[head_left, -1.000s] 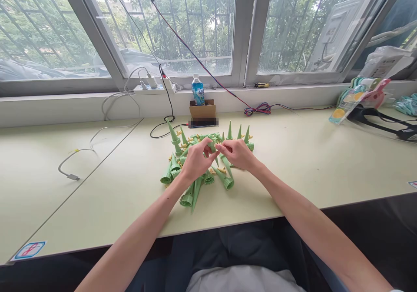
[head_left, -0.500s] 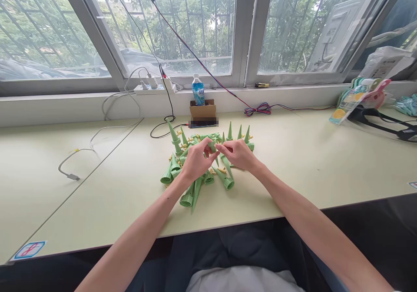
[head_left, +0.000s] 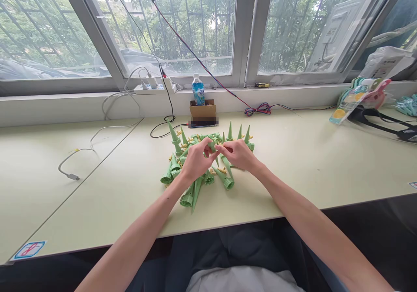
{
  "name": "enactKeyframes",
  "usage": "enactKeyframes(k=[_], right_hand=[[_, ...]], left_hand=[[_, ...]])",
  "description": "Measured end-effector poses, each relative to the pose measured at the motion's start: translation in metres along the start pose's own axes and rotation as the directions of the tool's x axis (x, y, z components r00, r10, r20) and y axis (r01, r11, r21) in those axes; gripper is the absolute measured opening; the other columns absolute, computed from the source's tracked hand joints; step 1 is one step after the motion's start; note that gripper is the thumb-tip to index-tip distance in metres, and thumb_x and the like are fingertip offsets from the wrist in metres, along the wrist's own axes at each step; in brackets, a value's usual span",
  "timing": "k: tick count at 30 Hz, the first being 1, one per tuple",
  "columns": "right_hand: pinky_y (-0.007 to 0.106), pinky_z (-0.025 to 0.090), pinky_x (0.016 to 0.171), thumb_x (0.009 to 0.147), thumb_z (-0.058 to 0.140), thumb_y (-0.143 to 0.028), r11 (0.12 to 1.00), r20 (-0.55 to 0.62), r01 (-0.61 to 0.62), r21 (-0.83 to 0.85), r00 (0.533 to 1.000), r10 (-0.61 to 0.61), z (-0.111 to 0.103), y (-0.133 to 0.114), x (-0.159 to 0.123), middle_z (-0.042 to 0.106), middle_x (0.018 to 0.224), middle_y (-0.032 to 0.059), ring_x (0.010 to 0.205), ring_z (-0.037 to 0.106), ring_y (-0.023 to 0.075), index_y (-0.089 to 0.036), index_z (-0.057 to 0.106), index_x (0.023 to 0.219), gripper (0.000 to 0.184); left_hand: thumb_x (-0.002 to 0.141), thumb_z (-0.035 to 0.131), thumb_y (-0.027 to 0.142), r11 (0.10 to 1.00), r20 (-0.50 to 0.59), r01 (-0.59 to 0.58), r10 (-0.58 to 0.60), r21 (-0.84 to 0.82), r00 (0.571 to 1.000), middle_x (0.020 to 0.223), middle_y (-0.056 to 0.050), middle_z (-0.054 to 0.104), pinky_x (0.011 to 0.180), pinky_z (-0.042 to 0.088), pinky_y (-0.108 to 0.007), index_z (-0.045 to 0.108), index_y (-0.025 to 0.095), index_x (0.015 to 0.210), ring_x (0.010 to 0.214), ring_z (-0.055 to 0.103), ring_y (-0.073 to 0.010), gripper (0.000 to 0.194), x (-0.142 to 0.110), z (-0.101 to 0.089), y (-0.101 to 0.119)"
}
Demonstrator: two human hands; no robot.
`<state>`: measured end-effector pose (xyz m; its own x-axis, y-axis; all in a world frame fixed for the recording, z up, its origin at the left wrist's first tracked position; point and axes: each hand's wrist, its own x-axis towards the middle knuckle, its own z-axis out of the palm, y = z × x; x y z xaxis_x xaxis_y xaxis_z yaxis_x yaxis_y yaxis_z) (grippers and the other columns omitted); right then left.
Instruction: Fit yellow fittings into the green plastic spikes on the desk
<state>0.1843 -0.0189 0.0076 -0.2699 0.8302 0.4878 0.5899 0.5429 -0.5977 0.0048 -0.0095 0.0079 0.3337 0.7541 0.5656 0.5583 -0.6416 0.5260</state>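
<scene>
A heap of green plastic cone spikes (head_left: pixel 195 187) with small yellow pieces among them lies on the pale green table (head_left: pixel 97 196). My left hand (head_left: pixel 195 160) and my right hand (head_left: pixel 239 154) meet above the heap. Both pinch one green cone spike (head_left: pixel 212 144) between their fingertips. Three more cones (head_left: pixel 239 132) stand upright, tips up, just behind my right hand. What my right fingertips press against the held cone is too small to make out.
A water bottle (head_left: pixel 197 89) stands on the sill behind a small cardboard box (head_left: pixel 202 109). Cables (head_left: pixel 257 108) and a power strip (head_left: pixel 153 87) run along the sill. A loose white cable (head_left: pixel 73 159) lies at left. Packaged goods (head_left: pixel 358 96) and black straps (head_left: pixel 387 122) sit far right.
</scene>
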Motion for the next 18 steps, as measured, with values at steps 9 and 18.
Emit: enactKeyframes(k=[9, 18], right_hand=[[0.025, 0.025, 0.053, 0.094, 0.048, -0.042, 1.0, 0.003, 0.025, -0.008, 1.0, -0.025, 0.0003, -0.0003, -0.0009, 0.035, 0.053, -0.0048, 0.053, 0.028, 0.0093, -0.019, 0.042, 0.063, 0.04], [0.026, 0.022, 0.052, 0.094, 0.043, -0.056, 1.0, 0.016, -0.014, -0.01, 1.0, 0.014, -0.0007, -0.0013, -0.0002, 0.032, 0.051, -0.0044, 0.052, 0.027, 0.0091, -0.019, 0.036, 0.056, 0.054]], left_hand=[[0.083, 0.066, 0.036, 1.0, 0.004, 0.0, 0.0, 0.002, 1.0, 0.068, 0.003, 0.065, 0.059, 0.049, -0.023, 0.057, 0.021, 0.091, 0.057, 0.059, -0.011, 0.019, -0.0005, -0.0002, -0.0007], [0.083, 0.066, 0.04, 1.0, 0.007, 0.007, -0.007, -0.002, 1.0, 0.069, 0.002, 0.066, 0.058, 0.049, -0.024, 0.057, 0.021, 0.091, 0.057, 0.059, -0.0112, 0.023, 0.0002, -0.0003, -0.0004]])
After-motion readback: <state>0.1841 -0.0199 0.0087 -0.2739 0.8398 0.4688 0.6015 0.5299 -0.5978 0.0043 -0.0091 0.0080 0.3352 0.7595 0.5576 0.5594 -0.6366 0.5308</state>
